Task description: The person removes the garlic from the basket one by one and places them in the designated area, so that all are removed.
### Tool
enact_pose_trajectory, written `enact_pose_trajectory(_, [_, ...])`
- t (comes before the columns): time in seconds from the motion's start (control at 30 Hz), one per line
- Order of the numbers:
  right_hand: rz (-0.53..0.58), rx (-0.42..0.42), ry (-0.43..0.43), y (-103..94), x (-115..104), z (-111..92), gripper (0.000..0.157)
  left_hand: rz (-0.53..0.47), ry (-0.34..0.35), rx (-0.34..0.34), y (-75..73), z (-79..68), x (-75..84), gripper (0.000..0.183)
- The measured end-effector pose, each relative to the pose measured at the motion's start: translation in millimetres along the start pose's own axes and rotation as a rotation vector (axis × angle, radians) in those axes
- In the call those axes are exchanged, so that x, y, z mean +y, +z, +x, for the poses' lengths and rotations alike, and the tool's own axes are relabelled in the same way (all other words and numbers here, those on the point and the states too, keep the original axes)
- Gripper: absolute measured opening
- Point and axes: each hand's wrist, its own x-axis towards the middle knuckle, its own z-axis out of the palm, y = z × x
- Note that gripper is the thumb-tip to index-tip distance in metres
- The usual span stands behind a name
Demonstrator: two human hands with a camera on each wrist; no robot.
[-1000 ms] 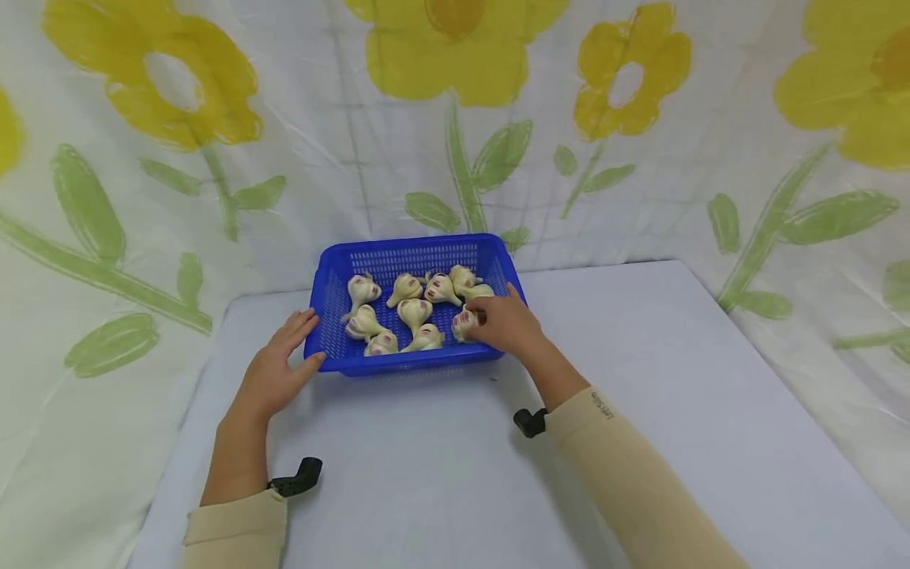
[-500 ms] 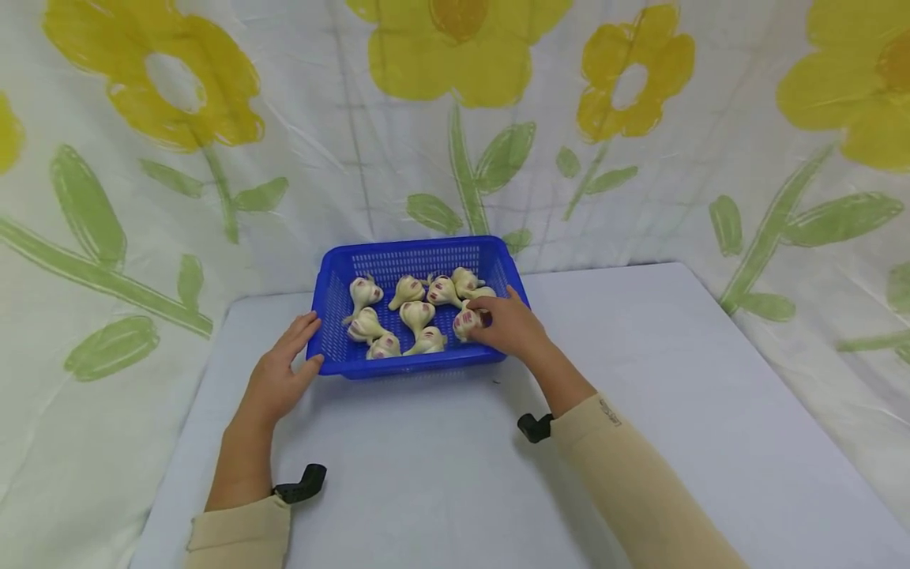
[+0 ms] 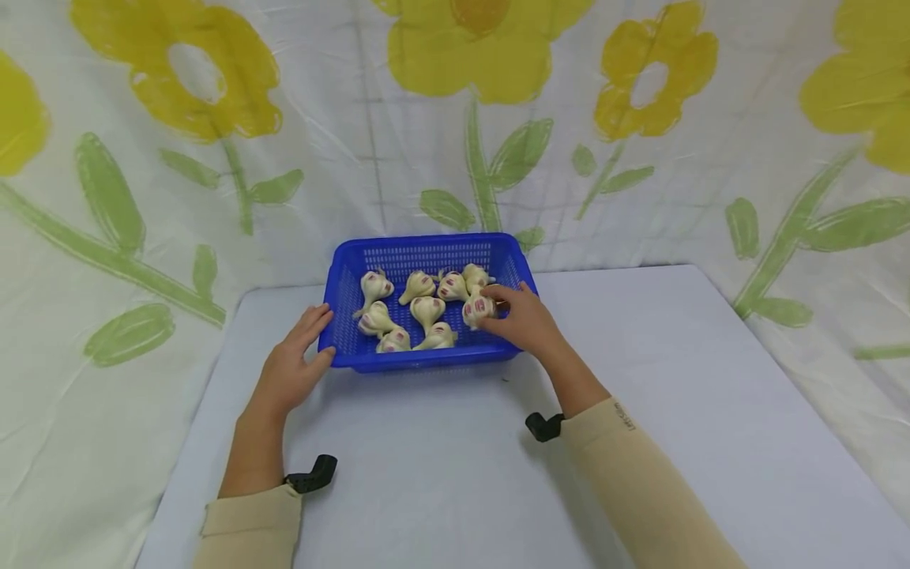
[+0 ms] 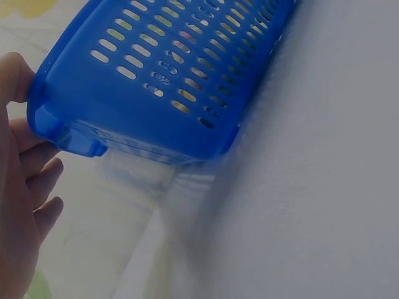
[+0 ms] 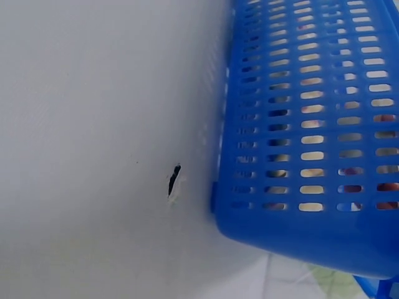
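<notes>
A blue plastic basket (image 3: 426, 360) with slotted walls stands on the white-covered table, holding several garlic bulbs (image 3: 427, 310) with purplish markings. Around one garlic bulb (image 3: 478, 310) at the basket's right side, the thumb and index finger of my right hand (image 3: 528, 320) are curled, pinching it. My left hand (image 3: 287, 371) rests its spread fingers and thumb against the basket's left rim. In the left wrist view, the left hand's fingers (image 4: 47, 177) hang relaxed beside the rim. The slotted wall (image 5: 299, 124) hides most of the right hand in the right wrist view.
Behind the table (image 3: 441, 466) hangs a white curtain (image 3: 320, 213) printed with yellow flowers, close to the basket's far side. A small dark speck (image 3: 505, 379) lies on the cloth in front of the basket. Each wrist carries a black camera mount (image 3: 313, 474).
The right hand's thumb and index finger have spread wider around the garlic bulb, which has shifted slightly toward the back of the basket. The left hand stays at the rim. The head view has shifted slightly.
</notes>
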Motion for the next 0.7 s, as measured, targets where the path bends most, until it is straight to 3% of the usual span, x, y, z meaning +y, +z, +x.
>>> enact_pose_trajectory(0.37, [0.262,0.056,0.124,-7.5,0.0,-2.3,0.065,-0.011,0.001,-0.002,-0.3,2.8,0.0,0.059])
enact_pose_trajectory(0.7, [0.382,0.110,0.065,-6.0,8.8,-7.6,0.061,-0.033,0.001,0.010,1.2,1.1,-2.0,0.059])
